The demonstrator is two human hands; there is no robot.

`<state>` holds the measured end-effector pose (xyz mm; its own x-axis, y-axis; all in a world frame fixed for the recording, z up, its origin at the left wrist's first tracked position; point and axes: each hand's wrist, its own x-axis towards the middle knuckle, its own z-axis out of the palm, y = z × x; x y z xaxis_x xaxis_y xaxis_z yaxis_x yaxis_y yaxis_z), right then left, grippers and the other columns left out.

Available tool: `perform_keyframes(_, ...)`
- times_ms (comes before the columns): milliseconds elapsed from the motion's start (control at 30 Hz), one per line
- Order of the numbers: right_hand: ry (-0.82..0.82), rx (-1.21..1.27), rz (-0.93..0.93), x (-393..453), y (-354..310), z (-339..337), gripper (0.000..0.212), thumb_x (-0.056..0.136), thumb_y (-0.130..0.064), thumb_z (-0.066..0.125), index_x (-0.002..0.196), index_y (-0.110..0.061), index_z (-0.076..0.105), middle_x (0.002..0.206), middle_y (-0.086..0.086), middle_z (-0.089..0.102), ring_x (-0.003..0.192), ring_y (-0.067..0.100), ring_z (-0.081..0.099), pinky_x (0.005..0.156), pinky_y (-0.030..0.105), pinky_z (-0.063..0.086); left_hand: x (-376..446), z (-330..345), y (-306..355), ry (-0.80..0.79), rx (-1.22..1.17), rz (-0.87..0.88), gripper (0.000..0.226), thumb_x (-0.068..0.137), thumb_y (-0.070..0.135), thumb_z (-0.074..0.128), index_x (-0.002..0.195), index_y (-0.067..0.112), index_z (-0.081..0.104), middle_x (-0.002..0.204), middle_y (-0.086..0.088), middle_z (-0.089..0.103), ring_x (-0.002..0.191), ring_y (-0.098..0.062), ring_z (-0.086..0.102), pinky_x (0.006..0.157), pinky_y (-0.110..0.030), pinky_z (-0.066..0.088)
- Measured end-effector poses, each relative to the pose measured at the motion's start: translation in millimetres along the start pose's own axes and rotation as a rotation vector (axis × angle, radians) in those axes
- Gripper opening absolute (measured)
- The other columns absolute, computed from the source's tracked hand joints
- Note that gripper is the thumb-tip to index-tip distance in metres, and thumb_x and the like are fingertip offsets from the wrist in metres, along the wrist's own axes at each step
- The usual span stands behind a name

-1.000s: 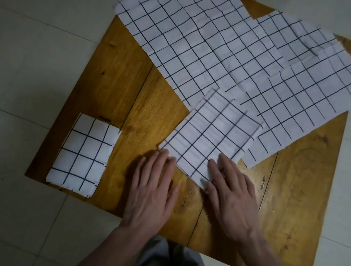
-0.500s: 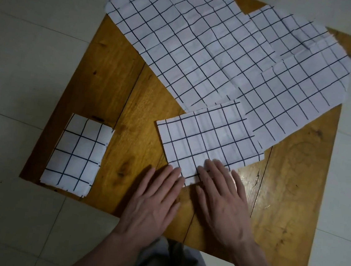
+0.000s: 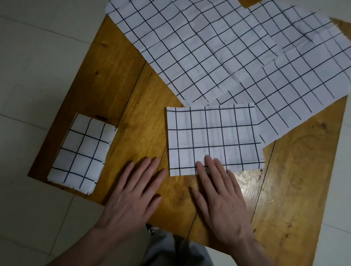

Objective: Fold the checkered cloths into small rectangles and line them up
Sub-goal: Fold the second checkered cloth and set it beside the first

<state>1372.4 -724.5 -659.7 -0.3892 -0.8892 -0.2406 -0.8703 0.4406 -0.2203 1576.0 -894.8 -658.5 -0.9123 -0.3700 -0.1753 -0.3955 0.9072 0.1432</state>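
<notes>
Right hand (image 3: 222, 195) presses the half-folded cloth (image 3: 213, 137), long axis left-right.

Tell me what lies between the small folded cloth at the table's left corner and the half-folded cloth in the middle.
Bare wooden table, and nearer the person the left hand lying flat on it, in the head view.

white black-gridded cloths (image 3: 211, 137), brown table (image 3: 295, 190)
</notes>
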Motion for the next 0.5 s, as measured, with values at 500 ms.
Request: perform_keyframes(500, 0.023, -0.010, 0.059, 0.9, -21.4, 8.1, 0.060, 0.112, -0.039, 0.024, 0.168, -0.021, 0.011, 0.176, 0.003, 0.005, 0.163, 0.019, 0.003, 0.128, 0.045, 0.015, 30.8, 6.8, 79.1, 0.080, -0.130, -0.038, 0.057, 0.112, 0.033, 0.024, 0.163, 0.006, 0.029, 0.171, -0.010, 0.029, 0.159, -0.023, 0.025, 0.124, -0.046, 0.030)
